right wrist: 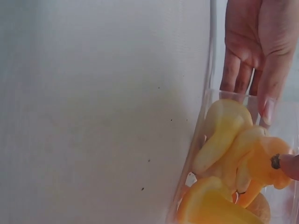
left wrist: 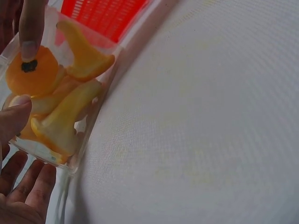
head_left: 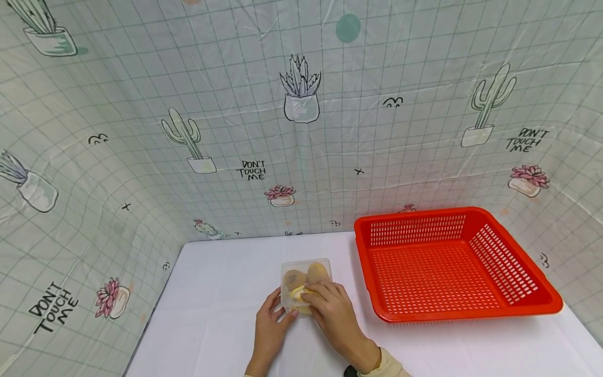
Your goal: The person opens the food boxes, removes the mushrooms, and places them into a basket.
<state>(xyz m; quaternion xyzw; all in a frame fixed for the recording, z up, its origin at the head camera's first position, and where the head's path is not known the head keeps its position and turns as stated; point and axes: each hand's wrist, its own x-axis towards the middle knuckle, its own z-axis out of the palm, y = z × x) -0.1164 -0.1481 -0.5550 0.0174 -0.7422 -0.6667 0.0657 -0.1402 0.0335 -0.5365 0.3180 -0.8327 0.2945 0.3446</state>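
Note:
A clear plastic box (head_left: 284, 275) sits on the white table with several yellow-orange mushroom-shaped pieces (left wrist: 60, 130) inside. My left hand (head_left: 270, 329) grips the box at its near left corner, thumb over the rim and fingers against the side wall. From the right, my right hand (head_left: 338, 317) reaches over the box with bent fingers. It pinches a rounder orange mushroom-shaped piece (left wrist: 32, 79), one fingertip right at that piece's dark end. In the right wrist view this orange piece (right wrist: 264, 161) overlaps paler ones. The far side of the right hand's grasp is hidden.
A large red plastic basket (head_left: 367, 272) with slotted walls stands right of the box. White cloth (head_left: 212, 303) covers the table. Behind and on both sides hangs a gridded curtain (head_left: 330, 146) printed with potted cacti.

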